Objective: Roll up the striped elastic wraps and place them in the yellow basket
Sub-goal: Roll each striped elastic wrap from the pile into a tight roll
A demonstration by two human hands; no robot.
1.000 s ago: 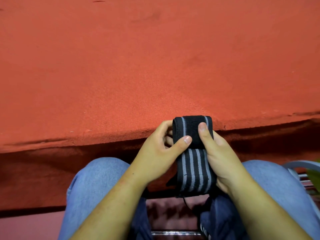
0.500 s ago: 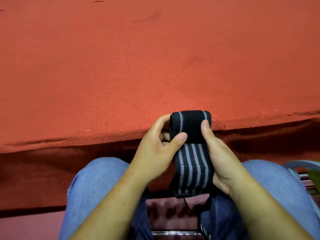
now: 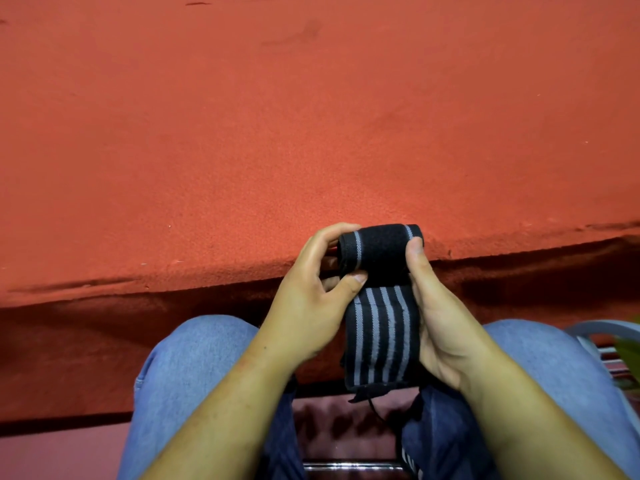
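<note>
Fingers of the left hand curl over the left end of the roll, thumb pressed on the seam where the roll meets the loose tail; the right hand clamps the other end, its thumb tip on the top right shoulder of the roll. Both hands are closed on the same thing — the black elastic wrap with grey lengthwise stripes.

Head view, the only one: the wrap is held in the air above the lap, just in front of the near edge of the red felt-covered desk, not resting on it. The upper part is wound into a tight cylinder with a plain black patch facing up. Below it the unrolled striped tail hangs flat between the palms, ending in a dark strap or loop with a thin cord.

Step in hand, by my reading: rolling, roughly midway on this wrap. Next move calls for turning the roll down onto the tail while the thumbs keep tension, edges kept in line so the coil does not cone out.

Yellow basket — not identifiable here; only a grey curved rim and a blurred green shape show at far right.
</note>
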